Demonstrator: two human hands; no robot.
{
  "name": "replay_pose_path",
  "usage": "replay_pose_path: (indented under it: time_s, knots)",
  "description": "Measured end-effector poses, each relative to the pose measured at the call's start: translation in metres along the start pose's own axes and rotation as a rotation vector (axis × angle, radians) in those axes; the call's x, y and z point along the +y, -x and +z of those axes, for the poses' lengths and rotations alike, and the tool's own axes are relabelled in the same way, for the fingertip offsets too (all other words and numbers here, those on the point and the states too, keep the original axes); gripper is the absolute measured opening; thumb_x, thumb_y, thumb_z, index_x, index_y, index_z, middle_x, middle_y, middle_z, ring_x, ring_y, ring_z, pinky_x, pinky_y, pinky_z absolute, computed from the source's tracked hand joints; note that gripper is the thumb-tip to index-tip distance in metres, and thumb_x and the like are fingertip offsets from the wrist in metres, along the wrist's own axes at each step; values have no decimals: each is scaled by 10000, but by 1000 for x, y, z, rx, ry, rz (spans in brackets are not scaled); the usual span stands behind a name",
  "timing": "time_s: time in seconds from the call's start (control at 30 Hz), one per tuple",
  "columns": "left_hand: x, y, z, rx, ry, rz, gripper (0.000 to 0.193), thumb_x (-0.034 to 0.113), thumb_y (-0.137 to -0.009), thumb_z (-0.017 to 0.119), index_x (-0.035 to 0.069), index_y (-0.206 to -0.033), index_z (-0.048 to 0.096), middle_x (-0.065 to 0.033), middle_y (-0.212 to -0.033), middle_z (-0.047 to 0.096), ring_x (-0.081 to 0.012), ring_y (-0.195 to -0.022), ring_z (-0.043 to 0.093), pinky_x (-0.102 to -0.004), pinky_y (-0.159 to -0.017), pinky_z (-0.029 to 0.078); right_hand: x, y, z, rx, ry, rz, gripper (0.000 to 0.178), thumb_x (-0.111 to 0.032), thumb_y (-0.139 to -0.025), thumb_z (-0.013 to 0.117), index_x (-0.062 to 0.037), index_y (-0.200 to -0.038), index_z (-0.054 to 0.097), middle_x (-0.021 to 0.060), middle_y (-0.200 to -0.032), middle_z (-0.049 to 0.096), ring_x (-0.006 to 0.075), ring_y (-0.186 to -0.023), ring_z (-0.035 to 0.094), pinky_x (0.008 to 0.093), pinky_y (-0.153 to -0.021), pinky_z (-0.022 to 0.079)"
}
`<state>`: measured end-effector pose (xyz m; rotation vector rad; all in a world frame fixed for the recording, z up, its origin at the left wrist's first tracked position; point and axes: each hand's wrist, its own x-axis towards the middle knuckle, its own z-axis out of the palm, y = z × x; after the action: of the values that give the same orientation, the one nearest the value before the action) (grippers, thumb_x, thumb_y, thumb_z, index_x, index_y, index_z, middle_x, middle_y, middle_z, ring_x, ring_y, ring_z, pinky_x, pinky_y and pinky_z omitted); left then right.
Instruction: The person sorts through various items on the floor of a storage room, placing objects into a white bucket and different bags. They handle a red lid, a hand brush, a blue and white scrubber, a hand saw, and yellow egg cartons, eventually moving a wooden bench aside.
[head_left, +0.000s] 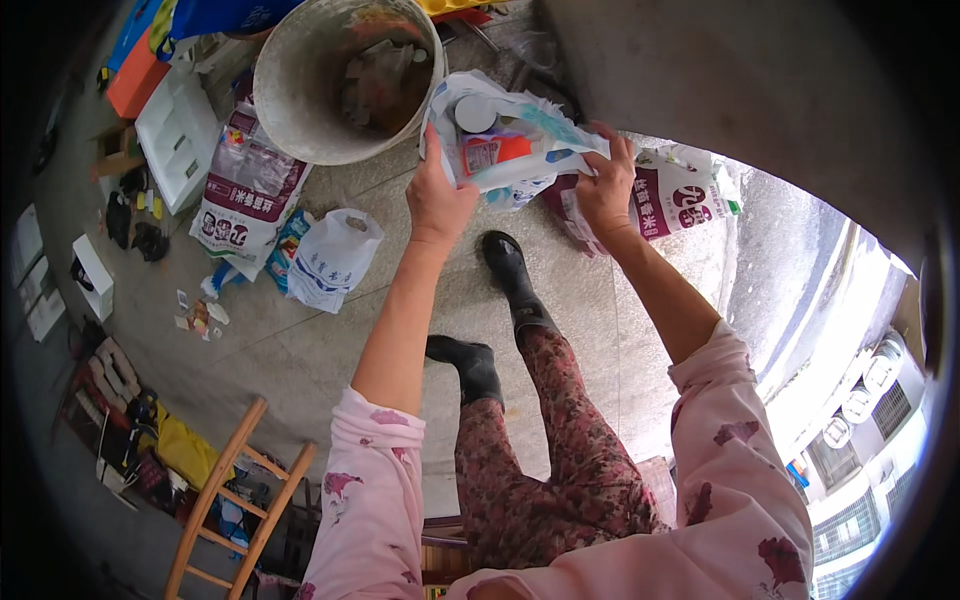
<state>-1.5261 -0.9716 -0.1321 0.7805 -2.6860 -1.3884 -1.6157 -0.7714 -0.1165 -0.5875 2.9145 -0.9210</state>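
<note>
Both hands are clamping onto the rim of a white plastic bag, well apart from each other and stretching it between them. Its mouth is facing up, showing a round white lid and a red-orange packet inside. The left hand is curling around the near left corner, forefinger pointing up along the side and thumb lying toward the bag. The right hand is pinching the right edge, its fingers bending over and its thumb pressing from the near side. Both forearms are reaching forward from rolled pink sleeves, the left rising steeply, the right slanting inward. Below the hands, black rubber boots are standing on the concrete floor. Behind the right hand, a purple-and-white sack is lying on the floor. Farther left, a white carrier bag is resting beside a second printed sack. Beyond, a wide bucket is holding debris, its rim partly overlapped by the held bag.
</note>
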Motion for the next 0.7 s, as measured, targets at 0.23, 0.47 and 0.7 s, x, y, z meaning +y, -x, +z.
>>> replay_pose_path:
  time_s: [0.23,0.47,0.7]
  knots:
    - [-1,6,-3,-59,-50,-11,838,47,-584,565,10,-1336,198,-263,-868,566,-416,-821,554,-456,-727,435,-12,20,-29,-144,109,-148,183,-4,-519,564,-39,-688,626,109,-1301,392,317,-1160,352,455,-949,238]
    - [4,21,-2,-104,-5,16,835,15,-603,551,10,-1348,174,-265,-1153,480,-397,-1015,506,-404,-820,434,2,58,-38,-130,118,-118,167,21,-519,539,-32,-655,621,126,-1286,413,331,-1144,370,441,-940,255]
    - [23,43,12,-136,75,-64,830,-17,-610,513,20,-1361,164,-272,-1208,446,-403,-1082,464,-360,-866,416,8,76,-57,-226,145,-73,119,17,-566,539,-20,-646,620,96,-1290,419,327,-1136,377,450,-951,252]
